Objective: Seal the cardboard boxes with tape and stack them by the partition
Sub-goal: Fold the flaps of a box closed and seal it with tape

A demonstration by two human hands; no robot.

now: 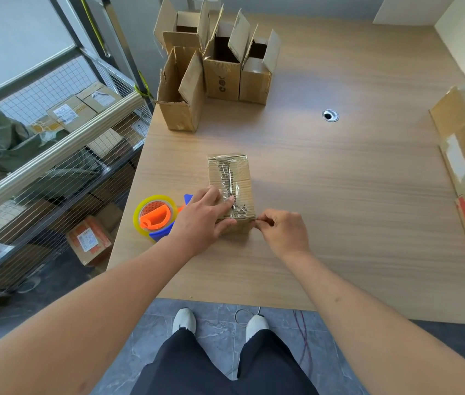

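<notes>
Left hand: the left hand [205, 220] lay flat on the near end of the box [230, 192], fingers straight and together, thumb over the near edge, pressing the tape [229, 181] down.
Right hand: the right hand [281, 230] was curled, its fingertips [259, 222] pinched at the box's near right corner, apparently on a tape end; what they held was too small to tell.
Box: it lay closed on the table [339, 195], under the left fingers and just left of the right hand, a wrinkled strip running along its top seam.
Dispenser: the tape roll [155, 216] stood just left of the left hand.
Open boxes: four open boxes [214, 69] waited well beyond both hands.
Advice: the left palm likely needed to hold firm while the right drew the end taut over the corner, then rubbed it flat so no loose flap lifted.
</notes>
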